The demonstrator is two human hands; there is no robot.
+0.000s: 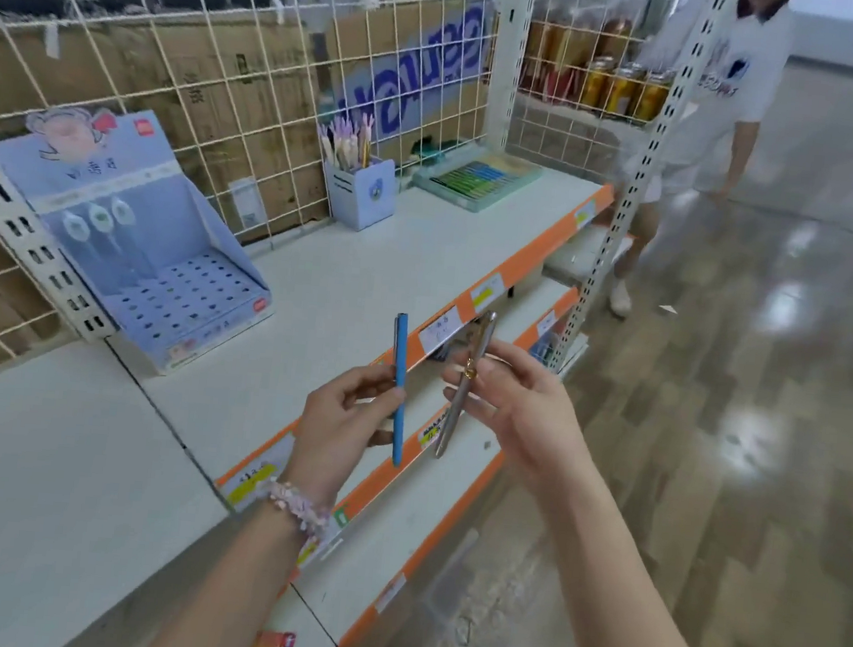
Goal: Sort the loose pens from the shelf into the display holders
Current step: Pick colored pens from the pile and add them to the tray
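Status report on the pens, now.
Left hand holds blue pen upright. Right hand pinches silver pen. Both over shelf edge, not yet at perforated display holder. Nothing in the way.

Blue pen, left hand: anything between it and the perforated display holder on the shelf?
Nothing visible. The left hand holds the blue pen upright above the shelf's front edge. Bare white shelf lies between it and the perforated display holder, whose front holes look empty. The right hand with the silver pen is off to the other side.

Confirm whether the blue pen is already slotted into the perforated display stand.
No: the left hand holds the blue pen above the shelf edge, apart from the display stand.
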